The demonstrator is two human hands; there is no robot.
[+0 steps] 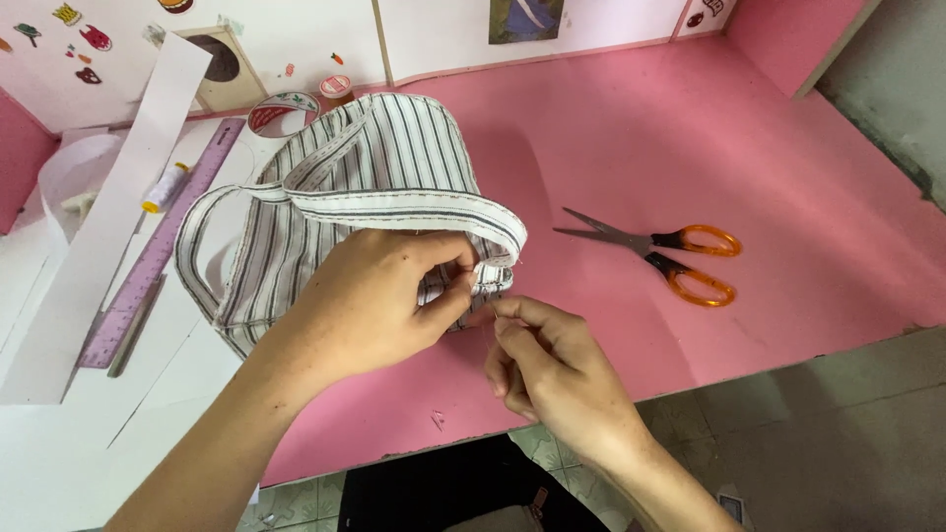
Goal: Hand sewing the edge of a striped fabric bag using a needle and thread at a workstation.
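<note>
1. My left hand (379,296) pinches the edge of a white fabric bag with thin dark stripes (345,187), thumb and fingertips clamped on the cloth right under its folded strap.
2. My right hand (542,360) sits just beside the left one, below and to the right of it, with thumb and forefinger pressed together at the same spot on the bag's edge. It seems to grip something very fine there, but what it is I cannot tell.
3. The striped bag lies on the pink bench (788,177), stretching up and to the left from my hands. One strap loops out to the left, and another runs across the top.
4. The bag's mouth faces me. My left hand covers it, so I cannot tell whether anything is inside.
5. A pair of scissors with orange handles (665,251) lies on the bench to the right of the bag, well apart from my hands, blades pointing left towards the bag.
6. To the left lie a purple ruler (158,246), a long white paper strip (118,207) and a spool of white thread with a yellow core (165,187).
7. Behind the bag sit a roll of tape (281,110) and a small spool with a red-and-white top (336,89), close to the white back wall.
8. Nothing lies between my hands and the bag.
</note>
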